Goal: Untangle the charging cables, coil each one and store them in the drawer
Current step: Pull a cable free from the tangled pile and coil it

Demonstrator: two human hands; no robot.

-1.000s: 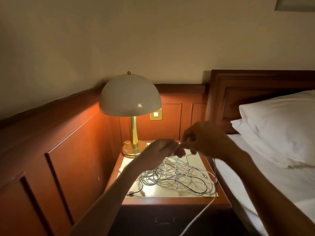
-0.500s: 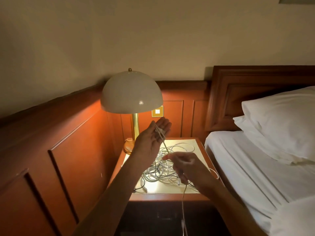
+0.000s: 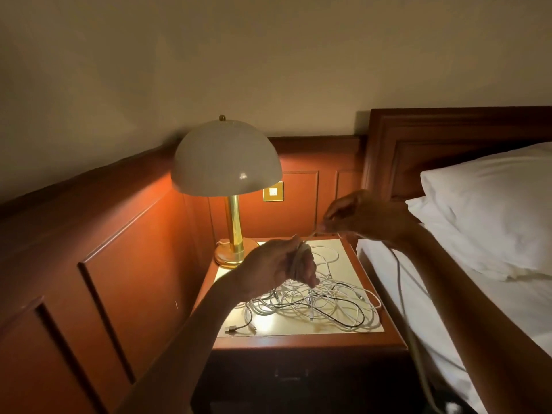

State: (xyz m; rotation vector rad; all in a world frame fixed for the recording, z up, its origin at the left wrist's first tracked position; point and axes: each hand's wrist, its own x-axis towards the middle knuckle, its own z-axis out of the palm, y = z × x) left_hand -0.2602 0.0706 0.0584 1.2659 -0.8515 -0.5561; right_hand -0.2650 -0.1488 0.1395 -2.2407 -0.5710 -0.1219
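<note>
Left hand (image 3: pixel 279 265) closed around a few loops of white cable (image 3: pixel 300 258), above the nightstand (image 3: pixel 301 343); right hand (image 3: pixel 363 216) higher and to the right, fingers pinching the same cable, which runs taut between the hands and trails down past the right forearm; tangled pile of cables (image 3: pixel 313 303) lies on the nightstand top, right of the lamp (image 3: pixel 228 186); drawer (image 3: pixel 291 376) below is shut.

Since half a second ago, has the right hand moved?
Yes. The right hand has risen and gone away from the person, from over the nightstand's front edge to above its back right corner, pinching the white cable.
</note>
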